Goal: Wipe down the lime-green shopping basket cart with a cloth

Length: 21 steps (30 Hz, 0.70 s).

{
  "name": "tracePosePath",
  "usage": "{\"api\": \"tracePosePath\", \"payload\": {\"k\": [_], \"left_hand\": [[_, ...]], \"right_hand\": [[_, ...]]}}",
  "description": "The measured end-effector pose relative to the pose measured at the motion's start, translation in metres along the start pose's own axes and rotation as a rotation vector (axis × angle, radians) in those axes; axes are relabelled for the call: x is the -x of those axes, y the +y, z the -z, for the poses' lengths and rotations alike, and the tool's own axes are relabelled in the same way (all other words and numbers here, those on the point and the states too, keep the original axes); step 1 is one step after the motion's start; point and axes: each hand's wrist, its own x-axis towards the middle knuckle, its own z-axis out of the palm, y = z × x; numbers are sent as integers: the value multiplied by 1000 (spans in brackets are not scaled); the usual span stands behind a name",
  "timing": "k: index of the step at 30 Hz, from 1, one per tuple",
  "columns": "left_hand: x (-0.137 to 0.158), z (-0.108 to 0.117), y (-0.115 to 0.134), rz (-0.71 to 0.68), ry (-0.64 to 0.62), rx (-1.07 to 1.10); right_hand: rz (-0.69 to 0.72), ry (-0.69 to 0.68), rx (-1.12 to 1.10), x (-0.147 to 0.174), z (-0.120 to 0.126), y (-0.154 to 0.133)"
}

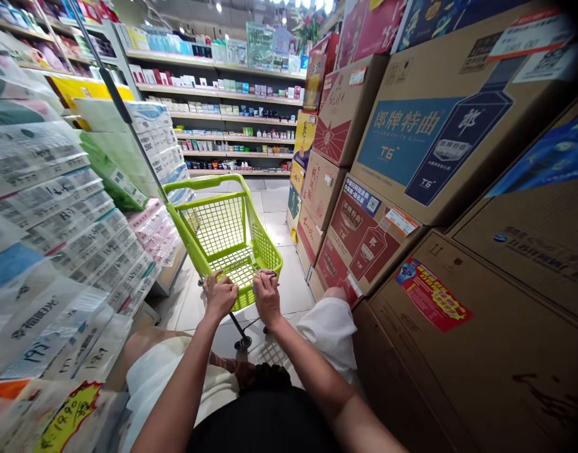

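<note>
The left hand and right hand hold the cart at its near rim, each grip curled narrow. Cartons stand right, packs left.

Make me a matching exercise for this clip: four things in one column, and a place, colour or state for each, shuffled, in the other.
Things:
1. Cart basket
2. Cardboard boxes
3. Wrapped packs
4. Left hand

Place, colour or state:
A. Piled along the left side of the picture
B. Fingers curled, at the near end of the basket
C. Lime green
D. Stacked along the right side of the picture

Right pairs: 1-C, 2-D, 3-A, 4-B
</note>
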Motion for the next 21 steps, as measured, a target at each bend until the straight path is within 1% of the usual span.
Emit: {"api": "tracePosePath", "payload": {"k": [2, 4, 5, 7, 9, 11, 13, 15, 17, 19, 21], "left_hand": [[1, -1, 1, -21, -21, 5], [0, -4, 4, -33, -42, 17], [0, -6, 7, -30, -46, 25], [-1, -10, 12, -19, -47, 52], [-2, -12, 13, -38, -63, 96], [-4, -11, 7, -75, -67, 131], [-7, -7, -6, -88, -21, 130], [-11, -5, -18, -95, 21, 111], [-13, -7, -24, -111, 9, 113], [-13, -12, -21, -105, -18, 139], [-10, -16, -13, -71, -21, 166]], "right_hand": [[22, -30, 4, -12, 11, 15], [-64, -4, 30, -26, 20, 29], [-114, 18, 43, -29, 22, 32], [-162, 50, 51, -26, 19, 26], [-122, 51, 28, -13, 11, 12], [-28, 21, -17, -1, 6, 5], [8, 0, -40, -3, 8, 13], [-60, 11, -26, -17, 17, 31], [-169, 43, 0, -30, 22, 40], [-218, 65, 11, -30, 18, 31], [-185, 61, 3, -15, 7, 6]]}}
